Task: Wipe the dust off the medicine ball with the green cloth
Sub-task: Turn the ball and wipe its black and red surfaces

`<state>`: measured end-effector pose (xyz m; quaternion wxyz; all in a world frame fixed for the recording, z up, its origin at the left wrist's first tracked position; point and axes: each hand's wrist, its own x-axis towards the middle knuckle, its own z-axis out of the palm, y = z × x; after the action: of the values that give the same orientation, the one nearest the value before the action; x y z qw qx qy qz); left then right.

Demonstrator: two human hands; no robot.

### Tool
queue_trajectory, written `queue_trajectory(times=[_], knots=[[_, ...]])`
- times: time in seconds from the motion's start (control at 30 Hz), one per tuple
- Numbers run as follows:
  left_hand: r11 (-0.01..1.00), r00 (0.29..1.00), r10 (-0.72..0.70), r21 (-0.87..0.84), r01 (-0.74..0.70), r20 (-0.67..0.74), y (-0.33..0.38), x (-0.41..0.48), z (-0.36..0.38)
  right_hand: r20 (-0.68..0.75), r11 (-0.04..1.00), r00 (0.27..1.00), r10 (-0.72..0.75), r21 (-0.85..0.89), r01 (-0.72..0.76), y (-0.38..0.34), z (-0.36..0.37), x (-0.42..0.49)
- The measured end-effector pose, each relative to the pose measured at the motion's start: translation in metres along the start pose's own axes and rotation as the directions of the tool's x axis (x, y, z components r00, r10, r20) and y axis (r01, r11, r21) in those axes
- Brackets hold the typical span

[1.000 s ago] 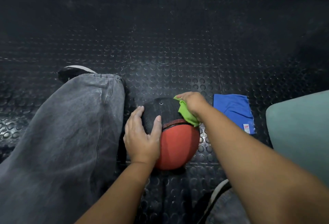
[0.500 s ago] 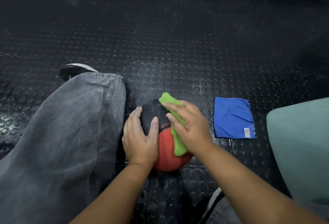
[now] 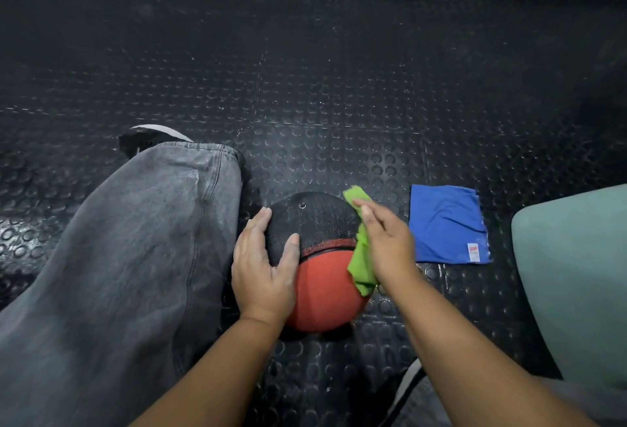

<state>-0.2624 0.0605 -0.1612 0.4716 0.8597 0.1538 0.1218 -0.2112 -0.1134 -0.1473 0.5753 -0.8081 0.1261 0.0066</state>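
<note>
Slid rightward, right hand (image 3: 386, 243) presses green cloth (image 3: 361, 263) on the medicine ball (image 3: 322, 291) with straight fingers (image 3: 368, 214); flat left hand (image 3: 263, 267) steadies it.

You look down on a black rubber floor (image 3: 305, 87) that fills almost the whole view. Raised round studs cover it in regular rows, and thin straight seams (image 3: 339, 123) divide it into large square tiles. The light is strongest in the middle of the floor, where the studs shine a little. Toward the far edge and the corners the floor becomes dim. At the right edge of the floor stands a pale green padded object (image 3: 576, 274) with a rounded corner. You cannot tell which kind of furniture it is.
</note>
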Motion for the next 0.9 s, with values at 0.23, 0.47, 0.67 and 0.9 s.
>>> queue_trajectory(times=[0.23,0.47,0.67,0.9], knots=[[0.999,1.0,0.018,0.048,-0.019,0.02,0.007,-0.003,0.01,0.262,0.847,0.873,-0.411,-0.244,0.472,-0.033,0.014,0.005],[0.996,0.991,-0.012,-0.082,0.023,0.135,0.001,0.012,-0.009,0.087,0.961,0.966,0.242,-0.16,-0.226,0.039,-0.027,-0.001],[0.927,0.95,-0.274,0.305,0.218,0.153,0.043,0.046,-0.013,-0.235,0.878,0.853,0.467,0.012,-0.478,0.075,-0.07,-0.029],[0.864,0.964,-0.205,0.493,0.098,0.167,0.066,0.04,0.024,0.053,0.952,0.96,-0.274,-0.124,0.279,-0.026,-0.004,-0.007]])
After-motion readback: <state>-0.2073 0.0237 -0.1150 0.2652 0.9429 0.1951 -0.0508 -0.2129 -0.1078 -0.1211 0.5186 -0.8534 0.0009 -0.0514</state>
